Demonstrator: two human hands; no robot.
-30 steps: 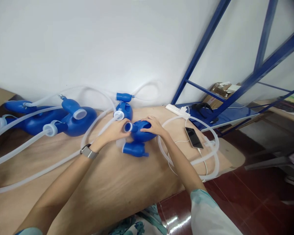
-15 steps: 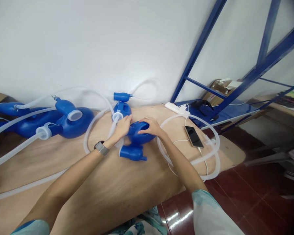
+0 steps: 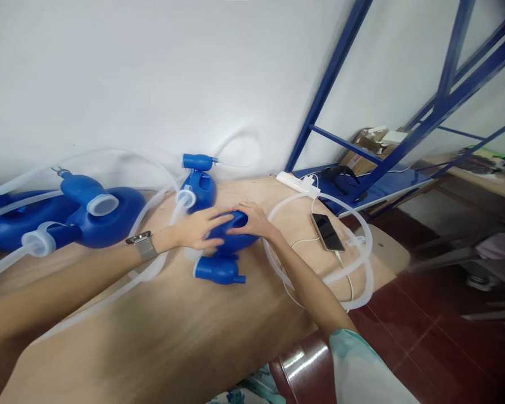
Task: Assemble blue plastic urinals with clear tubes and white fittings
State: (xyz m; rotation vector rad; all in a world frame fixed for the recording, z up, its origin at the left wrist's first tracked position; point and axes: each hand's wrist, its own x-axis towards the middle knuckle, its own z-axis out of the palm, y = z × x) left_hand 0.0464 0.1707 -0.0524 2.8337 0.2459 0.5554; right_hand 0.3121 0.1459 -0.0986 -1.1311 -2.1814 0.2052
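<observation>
A blue plastic bag-shaped device (image 3: 231,238) lies on the wooden table (image 3: 185,331) near the wall. My left hand (image 3: 197,227), with a watch on its wrist, lies over the device's left side, fingers curled on it. My right hand (image 3: 250,220) grips its top from the right. A blue valve piece (image 3: 216,269) sticks out just below my hands. Another blue piece (image 3: 200,188) with a white ring and clear tubing stands behind them.
A larger blue device (image 3: 96,216) with white ports and clear tubes lies at the left. A coil of clear tubing (image 3: 362,247) surrounds a phone (image 3: 327,231) on a cable. A white power strip (image 3: 297,182) sits by the blue metal rack (image 3: 429,123). The table's edge drops to red floor at the right.
My left hand has moved from the device's white-ringed port onto its body. The view has shifted, so everything sits further left and lower.
</observation>
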